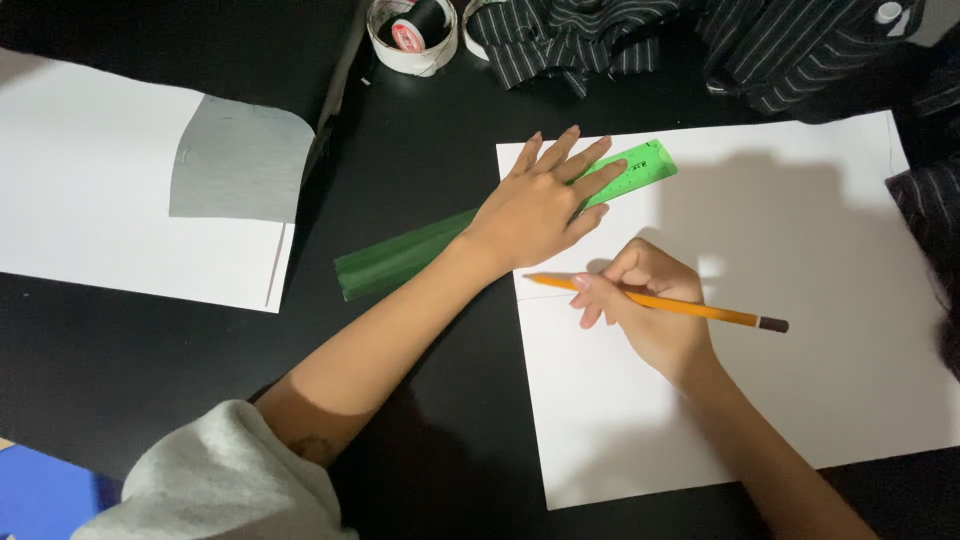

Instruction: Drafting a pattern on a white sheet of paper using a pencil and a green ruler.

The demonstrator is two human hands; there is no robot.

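The left hand (545,205) lies flat, fingers spread, pressing a green ruler (420,247) whose middle it hides — one end on the white paper sheet (800,250), the other on the black table (120,350). The right hand (650,305) pinches an orange pencil (700,309), tip at the sheet's left edge. A tape roll (412,35) rings a black thread spool (428,17).

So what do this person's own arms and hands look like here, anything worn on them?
Both hands are bare: no gloves, rings, watch or bracelets visible on the left hand or the right hand. The left arm has a light grey sleeve pushed up above the elbow. The right forearm shows no sleeve.
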